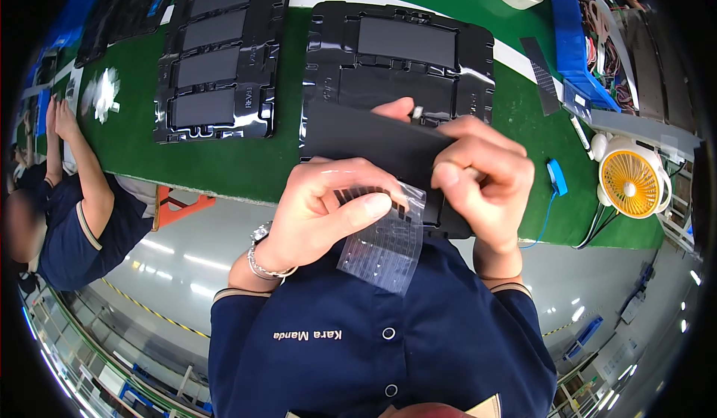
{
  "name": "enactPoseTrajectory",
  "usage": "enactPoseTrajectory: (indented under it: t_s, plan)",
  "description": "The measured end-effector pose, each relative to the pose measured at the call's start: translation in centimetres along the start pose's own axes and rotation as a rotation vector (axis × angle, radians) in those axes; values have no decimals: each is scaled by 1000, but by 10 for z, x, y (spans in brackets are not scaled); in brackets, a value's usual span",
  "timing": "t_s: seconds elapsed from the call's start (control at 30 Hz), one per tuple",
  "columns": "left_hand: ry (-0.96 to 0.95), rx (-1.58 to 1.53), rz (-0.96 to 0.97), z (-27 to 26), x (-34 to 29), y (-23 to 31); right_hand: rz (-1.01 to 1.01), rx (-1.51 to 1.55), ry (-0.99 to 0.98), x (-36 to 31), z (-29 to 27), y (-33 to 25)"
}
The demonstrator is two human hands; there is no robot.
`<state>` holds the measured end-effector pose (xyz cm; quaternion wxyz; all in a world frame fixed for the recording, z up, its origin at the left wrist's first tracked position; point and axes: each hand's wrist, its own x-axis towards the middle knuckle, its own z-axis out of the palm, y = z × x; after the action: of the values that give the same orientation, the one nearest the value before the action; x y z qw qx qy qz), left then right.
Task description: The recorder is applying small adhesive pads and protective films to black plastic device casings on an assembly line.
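Head view: left hand [328, 205] was closed at the panel's near edge, thumb pinned on a clear plastic sheet [381, 257] with black strips along its top; the sheet hung toward the shirt, likely parked there to keep the strips within reach. Dark flat panel [347, 134] sat tilted above the near black molded tray [325, 33], probably raised for access to its edge. A fingertip showed past its far edge; couldn't tell whose. Right hand [485, 171] was curled at the panel's right end, thumb and index nearly together; couldn't tell if they gripped the panel, a small piece or nothing. Grey rectangular plates [407, 41] lay in tray pockets, presumably to keep them apart. Second black tray [258, 67] sat to the left on the green tabletop [216, 164].
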<state>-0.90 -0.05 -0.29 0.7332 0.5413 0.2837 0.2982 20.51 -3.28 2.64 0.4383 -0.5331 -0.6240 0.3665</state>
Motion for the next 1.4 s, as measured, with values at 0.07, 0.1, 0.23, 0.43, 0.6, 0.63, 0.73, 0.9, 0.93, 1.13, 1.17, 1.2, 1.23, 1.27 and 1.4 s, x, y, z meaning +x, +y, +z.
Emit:
enactPoseTrajectory:
  t_s: [0.07, 0.1, 0.23, 0.43, 0.6, 0.63, 0.73, 0.9, 0.93, 1.13, 1.17, 1.2, 1.23, 1.27, 1.4]
  plan:
    - [34, -282, -38, 5, -5, 0, -9, 57, -40, -4, 6, 2]
    - [104, -260, 86, 9, -7, -7, -15, 66, -40, -5, 7, 1]
    - [121, -213, -13, 10, -13, -2, -143, -2, 119, -3, 6, 5]
    - [103, -13, 3, 15, -12, 8, 47, 4, 125, 0, 14, -6]
    - [94, 65, 162, 18, -11, 2, 119, 112, 63, -1, 17, -6]
    - [61, 69, 86, 15, -13, 3, 114, 113, 62, -2, 17, -5]
    - [76, 2, 37, 17, -13, 5, 107, 101, 59, -1, 17, -5]
    - [22, 136, 106, 11, -12, 2, 122, 93, 67, 0, 18, -7]
    - [29, 144, 117, 12, -12, 2, 120, 93, 62, 0, 18, -6]
    - [6, 115, 124, 9, -14, 1, 109, 76, 53, 1, 18, -6]
    - [3, 102, 110, 9, -15, 1, 97, 71, 53, 1, 18, -6]
    - [4, 92, 101, 9, -15, 1, 103, 62, 54, 1, 18, -6]
    - [5, 82, 92, 10, -16, 1, 109, 53, 55, 1, 18, -7]
    - [14, 75, 76, 10, -16, 1, 115, 44, 56, 1, 18, -8]
    - [59, 67, 32, 14, -15, 5, 107, 27, 58, 2, 19, -8]
